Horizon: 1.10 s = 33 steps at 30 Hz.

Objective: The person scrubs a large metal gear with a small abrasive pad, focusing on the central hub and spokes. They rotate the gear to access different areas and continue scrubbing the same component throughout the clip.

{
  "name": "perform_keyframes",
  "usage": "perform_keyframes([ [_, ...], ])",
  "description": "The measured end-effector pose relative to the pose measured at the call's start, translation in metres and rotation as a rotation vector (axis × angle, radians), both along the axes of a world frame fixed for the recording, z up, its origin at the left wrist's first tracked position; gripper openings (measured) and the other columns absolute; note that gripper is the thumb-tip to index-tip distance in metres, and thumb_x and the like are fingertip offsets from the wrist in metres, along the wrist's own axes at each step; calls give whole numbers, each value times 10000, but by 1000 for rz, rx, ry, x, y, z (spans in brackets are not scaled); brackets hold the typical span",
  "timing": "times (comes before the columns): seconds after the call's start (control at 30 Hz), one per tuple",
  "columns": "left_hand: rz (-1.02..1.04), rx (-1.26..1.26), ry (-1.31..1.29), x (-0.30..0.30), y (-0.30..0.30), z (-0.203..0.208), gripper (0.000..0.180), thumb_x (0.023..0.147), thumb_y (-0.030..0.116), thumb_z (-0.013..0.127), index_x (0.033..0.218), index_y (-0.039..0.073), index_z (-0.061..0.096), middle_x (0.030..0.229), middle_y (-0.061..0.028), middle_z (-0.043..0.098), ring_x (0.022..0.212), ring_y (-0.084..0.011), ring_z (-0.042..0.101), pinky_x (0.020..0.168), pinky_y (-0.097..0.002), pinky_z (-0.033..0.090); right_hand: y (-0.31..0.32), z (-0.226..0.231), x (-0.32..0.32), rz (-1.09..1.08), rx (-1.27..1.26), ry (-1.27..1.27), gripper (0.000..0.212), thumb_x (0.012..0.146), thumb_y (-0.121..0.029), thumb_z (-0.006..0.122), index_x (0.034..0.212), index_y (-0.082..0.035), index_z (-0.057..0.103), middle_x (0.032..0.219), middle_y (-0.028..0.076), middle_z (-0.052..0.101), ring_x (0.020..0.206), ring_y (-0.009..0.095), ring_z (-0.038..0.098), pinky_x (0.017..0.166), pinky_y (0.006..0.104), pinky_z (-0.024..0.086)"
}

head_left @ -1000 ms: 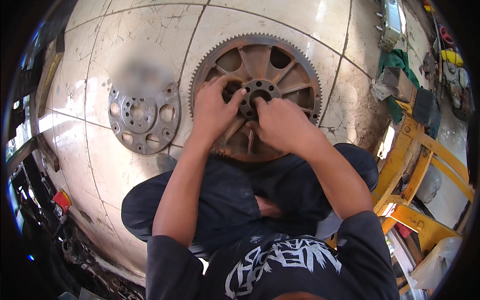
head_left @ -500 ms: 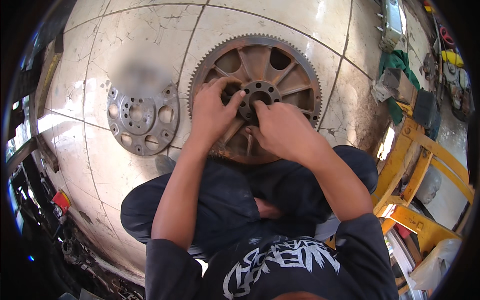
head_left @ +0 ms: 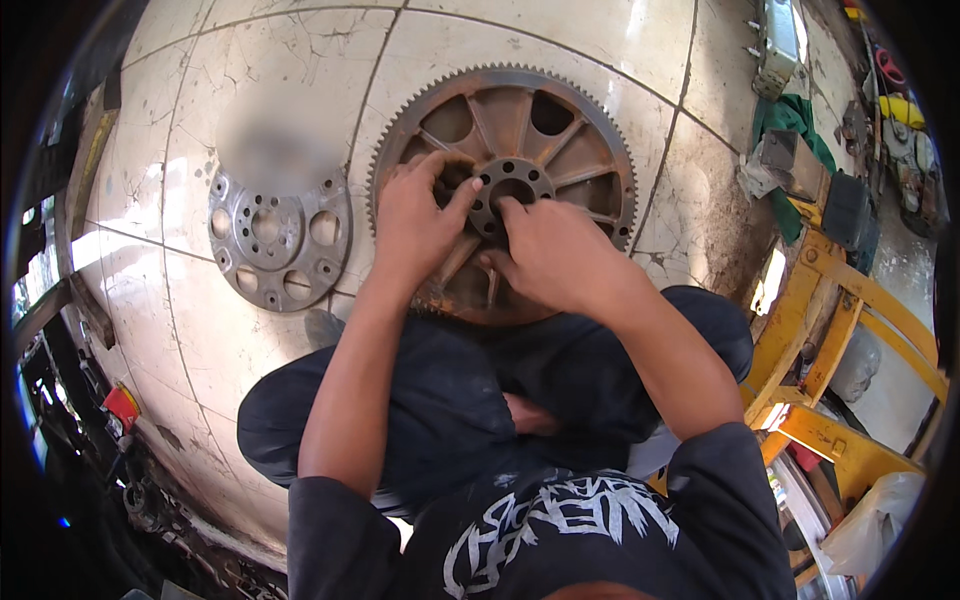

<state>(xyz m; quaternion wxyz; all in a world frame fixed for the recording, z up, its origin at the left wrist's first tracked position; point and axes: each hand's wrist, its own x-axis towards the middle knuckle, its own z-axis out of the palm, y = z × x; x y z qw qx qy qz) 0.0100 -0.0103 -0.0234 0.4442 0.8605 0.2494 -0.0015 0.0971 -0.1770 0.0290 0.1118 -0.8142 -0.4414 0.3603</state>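
A rusty toothed flywheel (head_left: 580, 140) lies on the tiled floor before my crossed legs, with spokes and a bolt-holed hub. My left hand (head_left: 425, 215) grips its left side: the fingers curl over into a gap between spokes and the thumb presses the hub's rim. My right hand (head_left: 560, 250) is bent at the hub, its index finger in the centre bore and its thumb lower, against the hub side; the other fingertips are hidden. To the left lies a flat grey metal disc (head_left: 255, 275) with round holes. A blurred patch covers its upper part.
Yellow metal frame pieces (head_left: 835, 435) stand at right, near a clear plastic bag (head_left: 875, 520). Farther up are a green cloth (head_left: 805, 125) and a metal box (head_left: 795, 165). Dark machine parts and a red item (head_left: 122, 405) line the left edge.
The whole view has shifted slightly. Both hands keep nearly the same hold on the flywheel's hub, and the disc has stayed in place.
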Motion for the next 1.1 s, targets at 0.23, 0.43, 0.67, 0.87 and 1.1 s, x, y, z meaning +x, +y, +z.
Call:
perform_keyframes([
  [0.23, 43, -53, 0, -1, -5, -3, 301, 920, 261, 793, 1141, 59, 767, 1066, -172, 743, 1037, -372, 679, 955, -471, 525, -9, 4, 5, -30, 11, 36, 468, 977, -310, 728, 1156, 100, 592, 836, 324, 701, 866, 530, 695, 787, 578, 551],
  [0.43, -6, 17, -38, -3, -5, -3, 314, 927, 263, 792, 1157, 51, 764, 1104, -172, 744, 1073, -372, 680, 953, -465, 528, -2, 2, 11, -15, -23, 67, 485, 983, -354, 723, 1109, 96, 594, 816, 312, 701, 869, 519, 704, 783, 573, 553],
  [0.67, 24, -73, -1, 0, -2, -1, 298, 925, 252, 784, 1152, 60, 764, 1098, -157, 741, 1072, -371, 672, 962, -470, 524, -3, -5, 4, -6, 20, 41, 537, 986, -372, 723, 1160, 119, 594, 838, 319, 711, 853, 520, 709, 773, 565, 566],
  [0.87, 30, -92, -68, 1, -4, -2, 294, 922, 255, 787, 1140, 58, 766, 1087, -166, 741, 1061, -367, 675, 948, -466, 530, -7, -1, 5, -37, 64, 52, 541, 984, -376, 724, 1108, 137, 604, 827, 325, 706, 841, 513, 716, 782, 562, 570],
  [1.1, 5, 7, -59, -2, -6, -4, 293, 921, 253, 787, 1137, 56, 765, 1076, -164, 744, 1045, -369, 684, 936, -465, 529, -8, -4, 9, -102, 95, 110, 501, 977, -356, 732, 1076, 121, 614, 799, 317, 698, 832, 518, 708, 774, 566, 568],
])
